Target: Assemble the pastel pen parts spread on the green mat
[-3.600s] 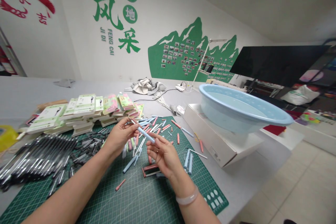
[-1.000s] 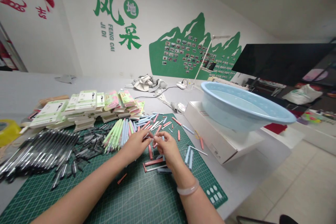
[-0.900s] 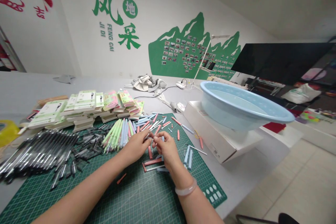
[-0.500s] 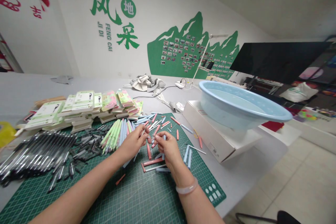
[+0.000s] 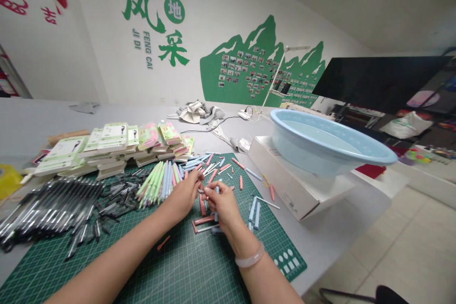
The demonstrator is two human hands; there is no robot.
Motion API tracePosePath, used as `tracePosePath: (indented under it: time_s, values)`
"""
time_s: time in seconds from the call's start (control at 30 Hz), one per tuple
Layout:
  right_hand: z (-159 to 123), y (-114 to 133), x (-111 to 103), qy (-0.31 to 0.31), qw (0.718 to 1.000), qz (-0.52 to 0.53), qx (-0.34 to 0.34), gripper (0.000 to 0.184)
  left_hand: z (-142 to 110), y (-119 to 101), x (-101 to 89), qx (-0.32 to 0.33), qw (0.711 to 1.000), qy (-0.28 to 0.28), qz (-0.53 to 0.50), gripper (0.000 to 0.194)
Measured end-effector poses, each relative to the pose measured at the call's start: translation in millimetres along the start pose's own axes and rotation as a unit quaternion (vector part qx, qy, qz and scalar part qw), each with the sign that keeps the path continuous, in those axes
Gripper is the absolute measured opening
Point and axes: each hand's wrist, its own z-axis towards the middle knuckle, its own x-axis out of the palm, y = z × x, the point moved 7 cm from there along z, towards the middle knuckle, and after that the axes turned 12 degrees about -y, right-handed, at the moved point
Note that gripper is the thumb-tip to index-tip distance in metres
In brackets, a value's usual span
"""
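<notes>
Over the green cutting mat (image 5: 171,266), my two hands meet at the fingertips. My left hand (image 5: 185,195) is closed in a pinch, and what sits between its fingers is too small to make out. A light blue pen barrel (image 5: 216,216) runs through the closed fingers of my right hand (image 5: 225,205), showing above and below them. Under and around the hands lie loose pink pen parts (image 5: 204,220), blue barrels (image 5: 257,216) and thin white refills (image 5: 208,228). Left of my left hand is a row of green, blue and pink pens (image 5: 156,183).
Many black pens (image 5: 53,209) and loose black caps (image 5: 124,190) cover the mat's left side. Stacked pen boxes (image 5: 112,137) stand behind them. At the right, a blue basin (image 5: 320,147) rests on a white carton (image 5: 285,185). Grey cloths (image 5: 199,113) and a cable lie farther back.
My right hand has shifted slightly left, carrying the blue pen barrel, and its fingertips are now closer to my left hand. My left hand has barely moved.
</notes>
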Motion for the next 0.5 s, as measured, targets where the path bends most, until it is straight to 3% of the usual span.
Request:
tracePosePath:
  time_s: [0.2,0.3,0.37,0.5]
  values:
    - [-4,-14,6,0.011,0.994,0.073,0.081,0.027,1,-2,-5.2,0.012,0.998,-0.045,0.035,0.018]
    - [1,-12,-2,-0.016,0.993,0.073,0.093,0.03,4,4,-9.5,-0.006,0.996,-0.065,0.057,0.019]
    - [8,-3,-18,-0.064,0.994,0.055,0.066,0.029,5,12,-4.5,-0.01,0.996,-0.031,0.086,0.016]
    - [23,27,-57,-0.151,0.987,0.064,-0.005,0.025,0,23,17.5,0.035,0.983,0.098,0.151,0.012]
